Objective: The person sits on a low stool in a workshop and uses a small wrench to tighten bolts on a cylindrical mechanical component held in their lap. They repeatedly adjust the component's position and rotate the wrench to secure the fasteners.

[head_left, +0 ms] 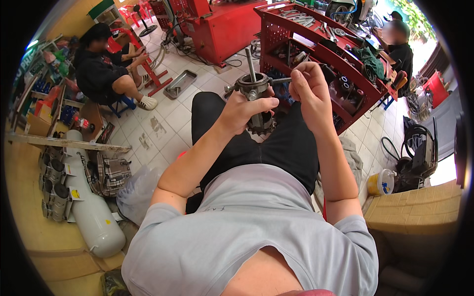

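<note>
Between my thighs, my left hand (249,108) is wrapped round a dark metal cylindrical fixture (253,80), which has a ring top, side bolts, an upright threaded rod (250,64) and a toothed piece (260,127) at the bottom. A thin horizontal bar (282,79) sticks out to the right from its top. My right hand (308,91) is closed at that bar's outer end, thumb and forefinger together; what exactly the fingers pinch is partly hidden.
A red tool cart (271,29) with wrenches stands ahead, a steel tray (180,84) lies on the floor. One person (98,74) sits at left, another (395,49) at back right. A white cylinder (96,217) lies left; a white bucket (380,182) is right.
</note>
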Demonstrator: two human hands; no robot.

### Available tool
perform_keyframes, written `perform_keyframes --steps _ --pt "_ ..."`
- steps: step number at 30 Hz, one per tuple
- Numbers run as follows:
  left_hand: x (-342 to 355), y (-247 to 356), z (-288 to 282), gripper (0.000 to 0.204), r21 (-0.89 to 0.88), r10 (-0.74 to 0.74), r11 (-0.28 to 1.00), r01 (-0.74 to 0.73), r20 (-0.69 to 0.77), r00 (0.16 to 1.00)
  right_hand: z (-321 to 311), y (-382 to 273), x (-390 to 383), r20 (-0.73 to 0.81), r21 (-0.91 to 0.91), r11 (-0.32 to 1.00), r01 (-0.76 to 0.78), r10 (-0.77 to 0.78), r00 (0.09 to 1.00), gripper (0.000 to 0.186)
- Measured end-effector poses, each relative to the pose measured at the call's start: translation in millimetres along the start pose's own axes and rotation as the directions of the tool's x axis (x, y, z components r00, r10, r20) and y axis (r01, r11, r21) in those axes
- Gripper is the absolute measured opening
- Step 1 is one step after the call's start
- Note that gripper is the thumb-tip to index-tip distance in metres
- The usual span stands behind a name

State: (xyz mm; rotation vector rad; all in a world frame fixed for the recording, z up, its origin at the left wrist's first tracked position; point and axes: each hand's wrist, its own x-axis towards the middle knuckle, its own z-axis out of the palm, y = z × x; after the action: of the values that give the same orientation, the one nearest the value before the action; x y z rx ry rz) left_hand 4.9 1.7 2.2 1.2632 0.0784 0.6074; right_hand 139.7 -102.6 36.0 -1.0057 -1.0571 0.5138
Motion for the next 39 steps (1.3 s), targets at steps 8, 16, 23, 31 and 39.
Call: perform_keyframes --steps 8,16,23,31,39 --pt "-4 1 2 0.019 -0.312 -0.182 0.923 0.225 0.160 0.970 -3 0 -6 0.085 -0.221 0.942 0.254 -0.241 0.967 0.010" --pt "-3 0 1 0.022 -0.317 -0.169 0.920 0.229 0.204 0.964 -4 3 -4 0.061 -0.152 0.948 0.280 -0.274 0.960 0.016" --pt "1 -2 -3 0.021 -0.074 -0.048 0.996 0.054 0.076 0.996 -14 -3 3 0.029 -0.336 0.942 -0.030 0.042 0.999 0.043" --pt "-1 0 3 0.020 0.031 0.026 0.999 -0.025 -0.032 0.999 -21 -15 2 0.140 -0.465 0.884 0.043 0.026 0.990 0.020" --pt "2 0 -3 0.021 -0.256 -0.076 0.963 0.087 0.052 0.996 -10 -8 2 0.099 -0.171 0.981 0.092 -0.075 0.992 0.017"
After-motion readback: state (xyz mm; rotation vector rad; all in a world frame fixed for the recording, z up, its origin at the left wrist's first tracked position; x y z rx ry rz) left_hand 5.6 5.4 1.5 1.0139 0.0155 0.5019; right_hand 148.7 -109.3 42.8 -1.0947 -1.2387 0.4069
